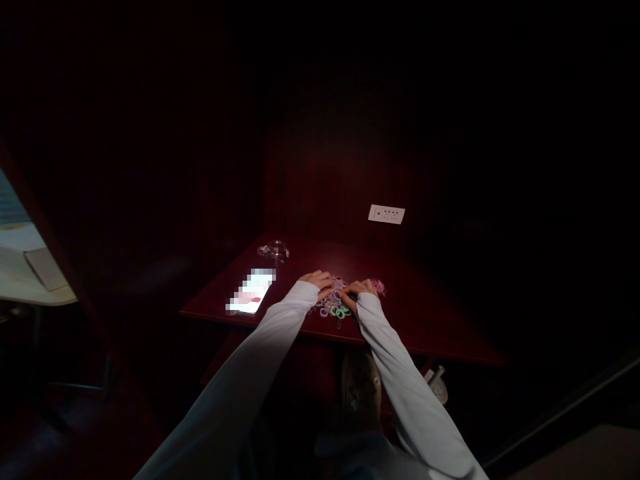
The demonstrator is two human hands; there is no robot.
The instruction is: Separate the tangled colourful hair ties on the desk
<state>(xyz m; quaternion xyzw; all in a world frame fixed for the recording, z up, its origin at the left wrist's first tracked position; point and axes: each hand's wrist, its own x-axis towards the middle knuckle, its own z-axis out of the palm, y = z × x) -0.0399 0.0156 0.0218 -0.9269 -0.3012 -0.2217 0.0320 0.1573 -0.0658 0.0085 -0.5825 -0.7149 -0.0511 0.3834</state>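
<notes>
A loose pile of small coloured elastic hair ties (330, 308), in lilac, green, pink and pale tones, lies near the front edge of the dark red table. My left hand (319, 283) is at the pile's left and upper side, its fingers bent together over the ties. From the right, my right hand (361, 290) reaches in with thumb and fingers pinched close to the left fingertips. Whatever is between the fingers of either hand is too small to make out. Just beyond my right hand sits a separate bunch of pink ties (380, 287).
A lit phone (253, 292) lies on the table to the left. Behind it stands a clear round container (277, 249). A white socket plate (387, 214) is on the back panel. Dark partition walls enclose the table (425, 327), and a box (43, 267) rests on another table outside, far left.
</notes>
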